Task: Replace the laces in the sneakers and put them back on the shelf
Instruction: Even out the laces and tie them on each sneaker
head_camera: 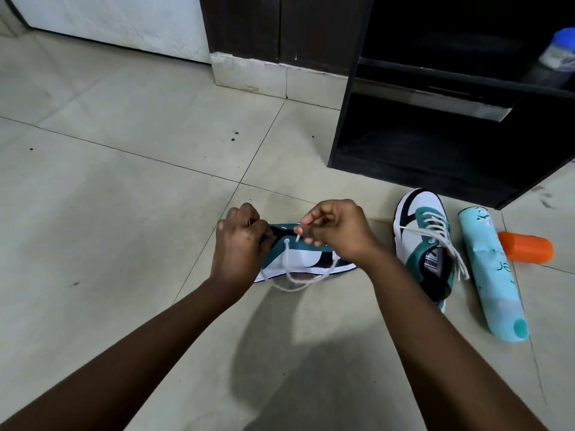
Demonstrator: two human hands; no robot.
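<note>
Left hand (241, 241) clenched on the teal-and-white sneaker (306, 258) over glossy tiled floor (109, 181), right hand (334, 230) pinching its white cord lace (291, 275), laced second sneaker (424, 244) beside smooth aqua cylinder (490, 272), dark shelf (435, 119) behind

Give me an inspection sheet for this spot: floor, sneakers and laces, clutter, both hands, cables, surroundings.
Surface: tiled floor, a few dark specks.
Job's things: held sneaker on its side, white lace through one eyelet, loop hanging loose; second sneaker upright on the floor, laced, ends untied.
Clutter: teal spray can lying down; orange cap beside it.
Hands: left hand grips the sneaker's collar; right hand pinches the lace end.
Cables: nothing seen.
Surroundings: black shelf, lower bay without shoes; blurred blue-topped container on an upper level.
</note>
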